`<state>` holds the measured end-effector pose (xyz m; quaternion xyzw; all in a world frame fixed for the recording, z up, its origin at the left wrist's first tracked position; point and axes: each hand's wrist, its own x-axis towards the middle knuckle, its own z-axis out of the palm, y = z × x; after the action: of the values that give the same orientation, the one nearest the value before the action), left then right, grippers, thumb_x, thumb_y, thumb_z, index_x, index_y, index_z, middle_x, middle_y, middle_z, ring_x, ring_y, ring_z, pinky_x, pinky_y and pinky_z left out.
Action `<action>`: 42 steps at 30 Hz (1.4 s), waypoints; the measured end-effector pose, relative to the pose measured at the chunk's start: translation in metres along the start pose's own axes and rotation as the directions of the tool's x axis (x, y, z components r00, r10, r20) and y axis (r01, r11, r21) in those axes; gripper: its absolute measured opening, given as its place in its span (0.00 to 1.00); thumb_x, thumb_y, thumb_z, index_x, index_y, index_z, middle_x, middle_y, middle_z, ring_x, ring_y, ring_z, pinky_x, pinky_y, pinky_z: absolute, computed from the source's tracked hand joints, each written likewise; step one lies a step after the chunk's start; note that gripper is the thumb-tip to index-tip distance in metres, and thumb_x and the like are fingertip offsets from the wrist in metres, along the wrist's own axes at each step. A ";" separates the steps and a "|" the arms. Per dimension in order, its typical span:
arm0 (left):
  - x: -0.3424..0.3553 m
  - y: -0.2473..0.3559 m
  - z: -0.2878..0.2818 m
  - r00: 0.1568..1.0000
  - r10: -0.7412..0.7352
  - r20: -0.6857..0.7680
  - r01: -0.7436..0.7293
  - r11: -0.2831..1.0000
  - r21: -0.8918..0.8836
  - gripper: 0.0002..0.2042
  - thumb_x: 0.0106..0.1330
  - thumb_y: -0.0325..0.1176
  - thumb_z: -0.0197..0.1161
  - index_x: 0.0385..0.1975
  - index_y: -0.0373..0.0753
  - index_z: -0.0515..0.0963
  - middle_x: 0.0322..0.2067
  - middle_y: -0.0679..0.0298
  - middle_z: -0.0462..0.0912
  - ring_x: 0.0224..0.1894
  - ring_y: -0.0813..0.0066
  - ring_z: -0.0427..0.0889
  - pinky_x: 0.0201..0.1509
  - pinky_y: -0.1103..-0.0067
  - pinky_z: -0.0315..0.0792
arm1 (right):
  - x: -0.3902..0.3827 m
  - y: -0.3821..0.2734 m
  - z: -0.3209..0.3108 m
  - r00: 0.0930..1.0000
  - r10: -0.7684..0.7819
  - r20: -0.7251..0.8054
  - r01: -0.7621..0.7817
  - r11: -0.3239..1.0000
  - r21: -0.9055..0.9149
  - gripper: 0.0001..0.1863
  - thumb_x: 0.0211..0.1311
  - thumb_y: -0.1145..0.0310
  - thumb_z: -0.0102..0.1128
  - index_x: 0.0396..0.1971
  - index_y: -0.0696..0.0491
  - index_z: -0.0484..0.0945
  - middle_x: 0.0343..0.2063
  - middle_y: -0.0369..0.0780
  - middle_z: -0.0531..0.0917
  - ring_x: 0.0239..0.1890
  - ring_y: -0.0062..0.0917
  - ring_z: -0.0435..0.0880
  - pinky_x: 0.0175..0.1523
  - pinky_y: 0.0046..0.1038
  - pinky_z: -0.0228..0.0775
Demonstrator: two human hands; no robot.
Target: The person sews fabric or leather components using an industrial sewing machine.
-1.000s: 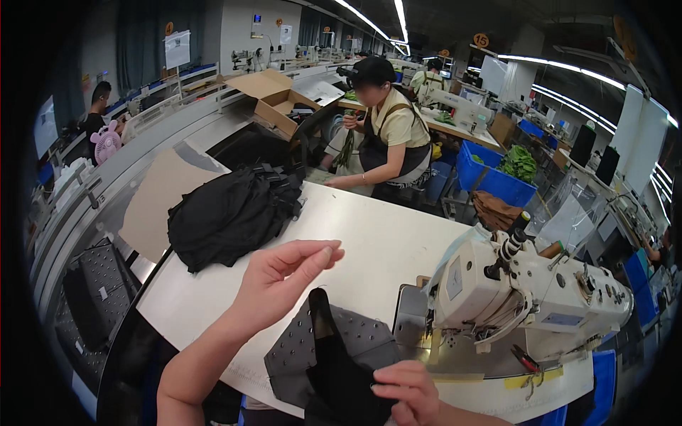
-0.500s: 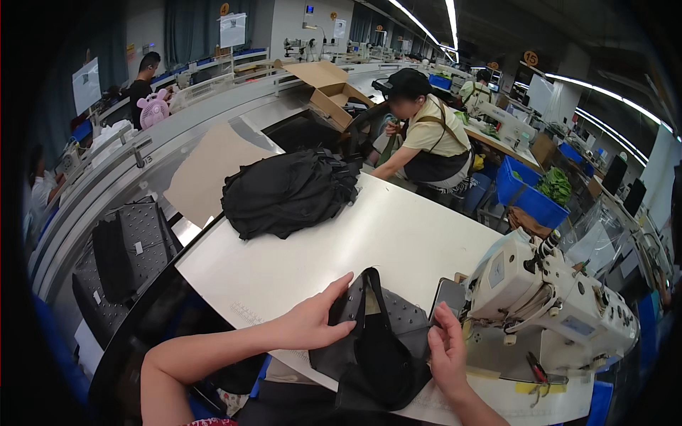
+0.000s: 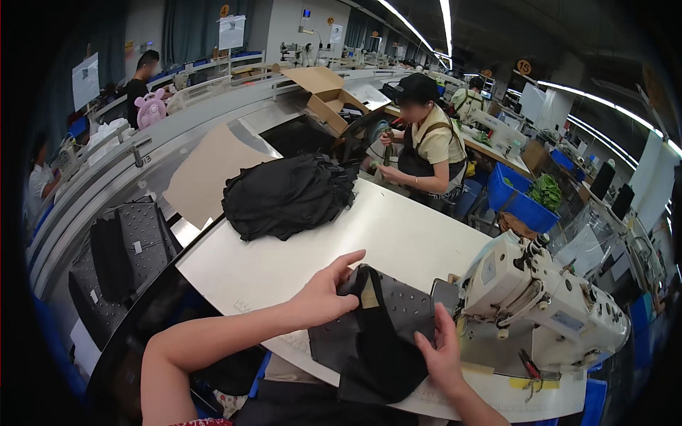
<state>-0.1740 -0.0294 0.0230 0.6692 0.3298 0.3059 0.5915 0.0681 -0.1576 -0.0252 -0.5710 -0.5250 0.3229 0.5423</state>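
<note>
A dark grey fabric panel [image 3: 408, 299] dotted with small round marks lies at the table's near edge. Over its middle runs a folded black cloth piece [image 3: 383, 355], with a small beige patch [image 3: 369, 295] near the top. My left hand [image 3: 328, 292] holds the panel's upper left edge, thumb on the front and index finger reaching past the top. At the right edge my right hand [image 3: 443, 353] grips the panel, thumb in front and fingers partly hidden along the side.
A white sewing machine [image 3: 540, 298] stands right, with a phone [image 3: 445, 292] beside it and red-handled snips [image 3: 529, 363] in front. A heap of black cloth [image 3: 288, 195] lies on the white table [image 3: 398, 224]. Across it, a person [image 3: 430, 142] handles green material.
Both hands have closed from a spread pose onto the panel's edges. The black cloth's upper loop now lies flatter. Across the table, the person has straightened and raised their hands.
</note>
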 end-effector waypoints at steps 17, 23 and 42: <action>0.024 0.164 0.003 0.762 -0.371 0.531 -0.319 0.498 0.806 0.23 0.59 0.42 0.70 0.49 0.33 0.79 0.34 0.52 0.84 0.40 0.56 0.82 0.43 0.71 0.73 | -0.006 -0.063 0.004 0.953 -0.083 0.290 0.064 0.995 0.076 0.10 0.67 0.72 0.61 0.46 0.58 0.82 0.23 0.33 0.82 0.21 0.12 0.73 0.28 0.22 0.68; -0.028 0.104 0.041 0.579 0.318 0.751 -0.573 -0.497 0.652 0.12 0.54 0.33 0.59 0.33 0.33 0.83 0.44 0.54 0.81 0.36 0.70 0.72 0.36 0.78 0.65 | 0.050 -0.041 -0.007 0.835 -0.524 0.168 0.541 0.724 -0.428 0.31 0.44 0.87 0.52 0.53 0.53 0.78 0.46 0.40 0.84 0.37 0.34 0.83 0.40 0.31 0.77; 0.040 0.003 0.112 0.635 0.333 0.697 -0.760 0.111 0.640 0.17 0.69 0.46 0.58 0.49 0.43 0.79 0.55 0.66 0.78 0.62 0.67 0.70 0.71 0.55 0.51 | -0.032 0.011 -0.078 0.777 -0.356 0.519 0.630 0.425 -0.650 0.25 0.47 0.73 0.62 0.51 0.51 0.80 0.53 0.38 0.77 0.56 0.33 0.74 0.58 0.34 0.69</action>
<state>-0.0602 -0.0635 0.0145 0.9904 0.0353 0.1338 0.0069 0.1368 -0.2080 -0.0262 -0.5108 -0.8325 -0.0396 0.2107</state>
